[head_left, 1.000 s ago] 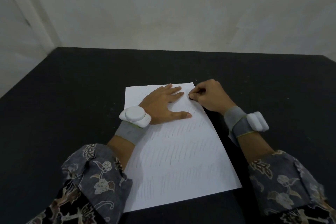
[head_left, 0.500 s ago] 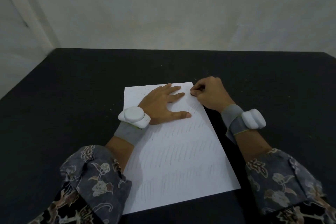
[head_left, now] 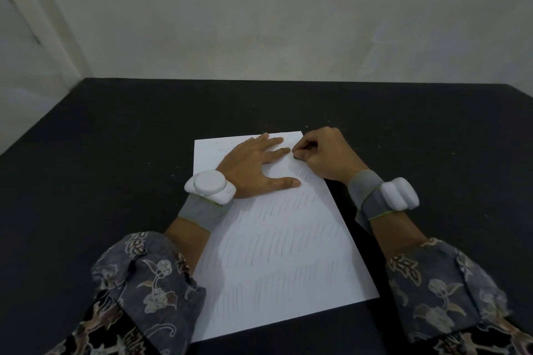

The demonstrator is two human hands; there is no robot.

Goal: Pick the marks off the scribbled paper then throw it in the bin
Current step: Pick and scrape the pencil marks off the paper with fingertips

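Note:
A white sheet of paper lies on the black table, covered with rows of faint pencil strokes. Its top strip looks mostly blank, with small crumbs scattered on it. My left hand lies flat on the upper part of the sheet, fingers straight and spread, pressing it down. My right hand is at the sheet's top right corner with fingers curled. Its fingertips pinch a small dark eraser against the paper, and most of the eraser is hidden by the fingers.
A pale wall rises behind the table's far edge. White sensor units sit on grey bands on both wrists. No bin is in view.
My right hand has made small back-and-forth shifts at the paper's top right corner, ending slightly closer to the left fingertips. My left hand has stayed flat on the sheet.

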